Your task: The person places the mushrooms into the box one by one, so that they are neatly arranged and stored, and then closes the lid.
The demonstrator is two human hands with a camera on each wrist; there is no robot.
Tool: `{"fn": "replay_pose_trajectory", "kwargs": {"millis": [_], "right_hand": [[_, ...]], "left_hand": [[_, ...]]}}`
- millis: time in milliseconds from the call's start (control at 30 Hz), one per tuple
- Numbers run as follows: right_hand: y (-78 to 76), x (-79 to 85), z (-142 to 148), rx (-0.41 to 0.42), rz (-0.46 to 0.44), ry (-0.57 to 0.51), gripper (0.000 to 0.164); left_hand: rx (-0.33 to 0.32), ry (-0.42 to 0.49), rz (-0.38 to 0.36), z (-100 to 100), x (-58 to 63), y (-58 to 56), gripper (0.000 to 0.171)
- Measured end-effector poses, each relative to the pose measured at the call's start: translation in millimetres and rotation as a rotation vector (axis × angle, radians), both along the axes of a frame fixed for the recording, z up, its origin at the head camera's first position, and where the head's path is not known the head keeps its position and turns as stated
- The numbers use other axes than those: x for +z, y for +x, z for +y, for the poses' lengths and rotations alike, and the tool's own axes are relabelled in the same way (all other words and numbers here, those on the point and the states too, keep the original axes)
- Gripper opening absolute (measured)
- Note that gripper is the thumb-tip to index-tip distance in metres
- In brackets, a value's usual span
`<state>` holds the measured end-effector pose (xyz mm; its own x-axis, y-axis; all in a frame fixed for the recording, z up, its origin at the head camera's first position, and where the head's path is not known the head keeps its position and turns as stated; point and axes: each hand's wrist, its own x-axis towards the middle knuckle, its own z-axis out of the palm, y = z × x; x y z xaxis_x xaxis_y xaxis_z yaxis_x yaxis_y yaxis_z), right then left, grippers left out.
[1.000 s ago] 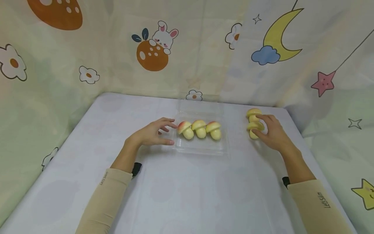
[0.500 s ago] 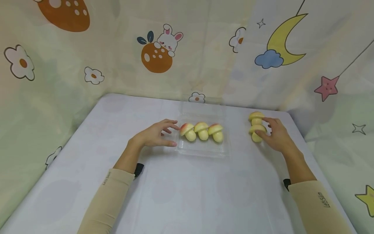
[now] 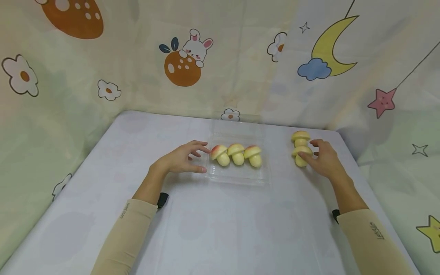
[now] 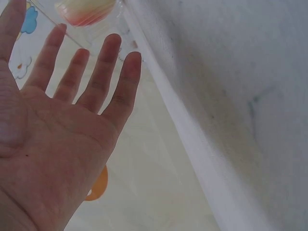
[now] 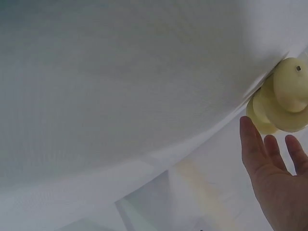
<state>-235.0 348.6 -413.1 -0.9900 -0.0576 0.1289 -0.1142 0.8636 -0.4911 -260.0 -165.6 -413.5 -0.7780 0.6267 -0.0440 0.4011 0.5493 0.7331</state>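
Note:
My left hand (image 3: 179, 158), fingers spread, stands at the left edge of a clear plastic clamshell box (image 3: 240, 178). Inside lie three toy mushrooms (image 3: 236, 154) in a row, pale yellow with reddish tints on the outer two caps. The left wrist view shows the palm (image 4: 57, 149) with nothing in it and part of one reddish cap (image 4: 86, 10) beyond the fingertips. At the right, two more yellow mushrooms (image 3: 301, 152) lie end to end on the table. Beside them is my right hand (image 3: 325, 159), its thumb at the nearer cap and its extended fingers holding nothing.
The box's clear lid (image 3: 237, 129) lies folded back towards the rear edge of the table. A white cloth (image 3: 220, 229) covers the tabletop. Printed curtains (image 3: 137, 57) hang behind it and along both sides.
My right hand's fingers have come away from the two mushrooms on the right, and the white surface seen beside the nearer cap no longer shows. My left hand holds its place; the head view shifted slightly.

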Motion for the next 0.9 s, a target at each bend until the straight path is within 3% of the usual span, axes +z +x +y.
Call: {"fn": "replay_pose_trajectory", "kwargs": {"millis": [200,433,900], "right_hand": [[-2.5,-3.3,0,0.008,-0.033,-0.006,0.069],[-4.4,-5.7,0,0.033,0.001,-0.001,0.056],[1.8,4.8,1,-0.006,-0.010,-0.057,0.057]], "left_hand": [[0.008,0.004,-0.005,0,-1.5,0.8,0.069],[0.010,0.007,-0.008,0,0.4,0.2,0.069],[0.007,-0.028,-0.002,1,6.9,2.7,0.069]]}}
